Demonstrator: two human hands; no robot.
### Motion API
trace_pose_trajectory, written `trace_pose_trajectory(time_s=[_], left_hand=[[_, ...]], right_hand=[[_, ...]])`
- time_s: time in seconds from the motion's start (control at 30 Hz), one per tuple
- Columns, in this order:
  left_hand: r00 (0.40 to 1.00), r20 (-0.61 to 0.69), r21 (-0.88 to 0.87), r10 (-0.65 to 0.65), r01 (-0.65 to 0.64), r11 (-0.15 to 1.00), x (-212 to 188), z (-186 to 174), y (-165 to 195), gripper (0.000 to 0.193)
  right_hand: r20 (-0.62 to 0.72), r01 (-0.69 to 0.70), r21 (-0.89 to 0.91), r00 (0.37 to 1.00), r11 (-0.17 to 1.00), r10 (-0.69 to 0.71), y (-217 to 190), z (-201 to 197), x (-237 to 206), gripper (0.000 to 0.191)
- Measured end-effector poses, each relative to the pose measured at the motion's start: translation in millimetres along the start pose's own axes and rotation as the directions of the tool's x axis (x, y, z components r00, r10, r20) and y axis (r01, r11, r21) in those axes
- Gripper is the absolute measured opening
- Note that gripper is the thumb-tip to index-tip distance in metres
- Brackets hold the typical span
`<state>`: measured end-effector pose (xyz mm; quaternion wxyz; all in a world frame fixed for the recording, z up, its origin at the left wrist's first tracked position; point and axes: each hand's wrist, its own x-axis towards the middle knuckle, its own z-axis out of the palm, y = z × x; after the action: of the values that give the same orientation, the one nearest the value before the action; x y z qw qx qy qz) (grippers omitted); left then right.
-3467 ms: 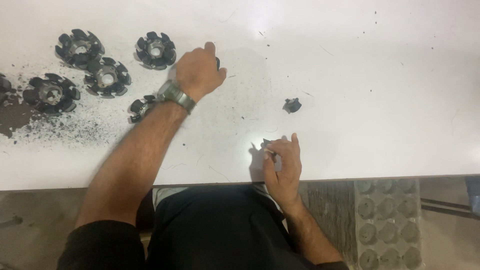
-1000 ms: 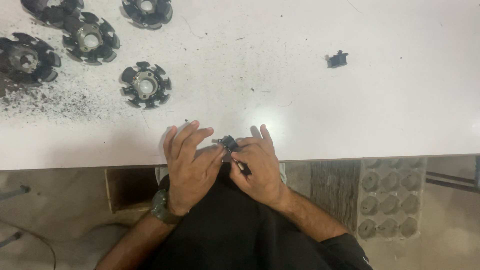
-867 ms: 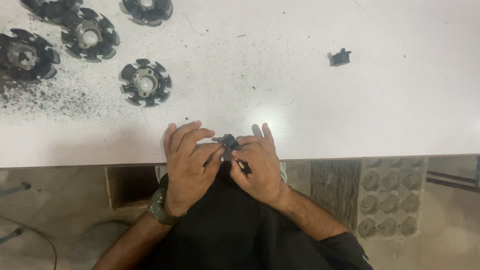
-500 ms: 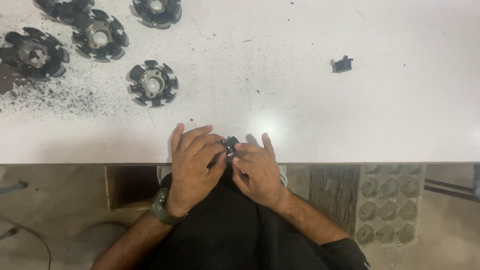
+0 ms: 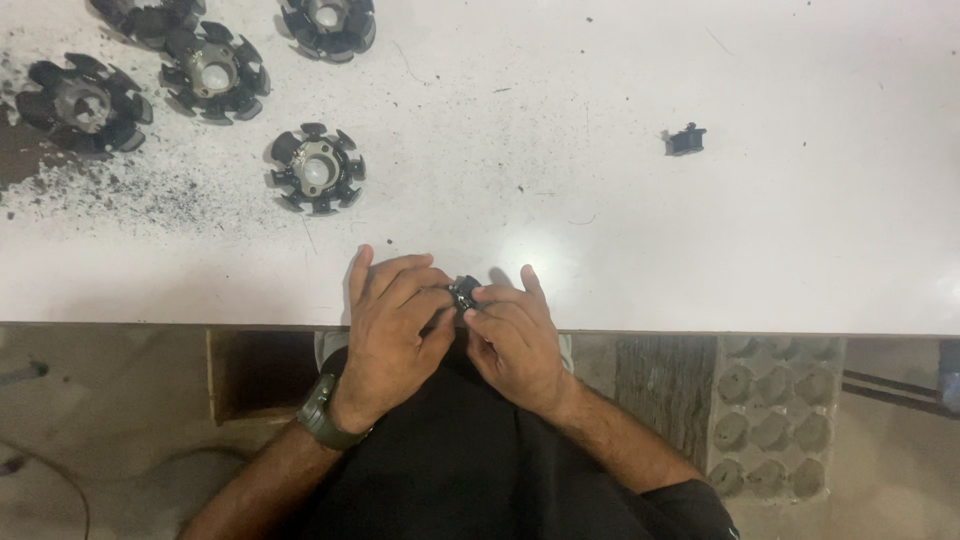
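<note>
Together, both hands (image 5: 455, 320) pinching small black part (image 5: 463, 291)

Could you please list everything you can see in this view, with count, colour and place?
toothed round metal parts: five, black with grey hubs, upper left of the table, two cut by the frame edge
dark grit: scattered, black, around those parts
small clip-like piece: one, black, alone at upper right
table: one, white
moulded tray: one, grey, below the table edge at right
small part: one, black, pinched between both hands at the table edge
wristwatch: one, dark green, left wrist
left hand: one, on the small part
right hand: one, on the small part
</note>
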<state>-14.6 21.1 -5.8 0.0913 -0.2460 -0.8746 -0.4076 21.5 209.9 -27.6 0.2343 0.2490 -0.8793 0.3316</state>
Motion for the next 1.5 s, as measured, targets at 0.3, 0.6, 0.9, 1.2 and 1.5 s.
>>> trace_pose_trajectory(time_s=[0.3,0.6,0.9,1.2,1.5], left_hand=[[0.993,-0.003,0.074,0.115,-0.114,0.991,12,-18,7,0.037],[0.995,0.075,-0.110,0.063,-0.055,0.992,20,-13,3,0.016],[0.987,0.039,0.075,0.157,-0.160,0.984,14,-15,6,0.013],[0.985,0.069,0.108,0.160,-0.167,0.980,21,-11,1,0.015],[0.910,0.147,0.200,0.387,-0.411,0.890,19,-16,12,0.019]], right_hand=[[-0.028,-0.108,-0.120,0.994,0.987,0.105,5,-38,14,0.030],[0.139,-0.177,-0.176,0.969,0.968,0.203,5,-27,26,0.039],[0.103,-0.194,-0.153,0.972,0.969,0.211,11,-24,16,0.035],[0.068,-0.192,-0.167,0.976,0.967,0.205,11,-22,16,0.032],[0.193,-0.145,-0.129,0.967,0.981,0.168,13,-30,16,0.038]])
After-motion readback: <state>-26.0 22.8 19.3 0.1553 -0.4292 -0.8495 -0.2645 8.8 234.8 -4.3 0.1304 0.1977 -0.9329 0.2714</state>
